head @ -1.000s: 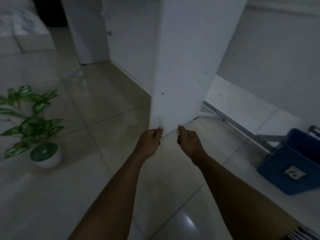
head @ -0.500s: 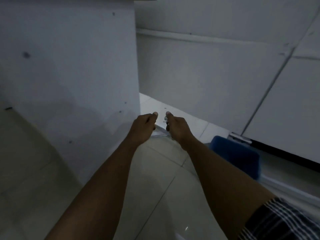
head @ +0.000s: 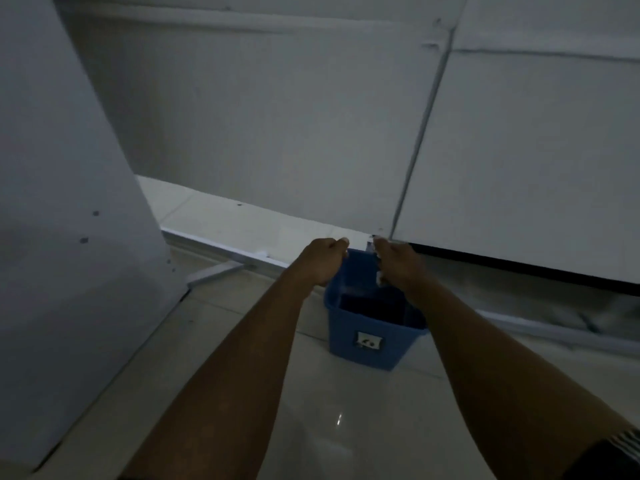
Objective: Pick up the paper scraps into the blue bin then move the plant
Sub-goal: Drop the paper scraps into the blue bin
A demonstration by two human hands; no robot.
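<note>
Wall panels (head: 277,126): white, filling the far side of your view, with a vertical seam right of centre and a dark gap along the bottom edge on the right.

Cabinet side (head: 62,209): a tall white board at your left, standing on the floor, with a few small dark holes in its face.

Floor (head: 346,427): pale glossy tiles, near you, with one small glint of light at centre.

Your forearms: both bare, reaching from the near edge towards the far centre. A striped sleeve (head: 623,441) shows at the near right corner.

Blue bin (head: 367,327): the task's container, standing upright on the floor at far centre, just in front of the wall base, open at the top, dark inside. A small white label (head: 369,341) sits on its near face.

Metal rail (head: 221,252): pale strips lying along the wall base, left of the bin.

Left hand (head: 322,259): curled into a fist above the bin's far left rim; you cannot tell what it holds.

Right hand (head: 398,263): fingers closed around paper scraps (head: 379,278), above the bin's far right rim. Small white bits show at the fingertips and under the palm, over the bin's opening.
</note>
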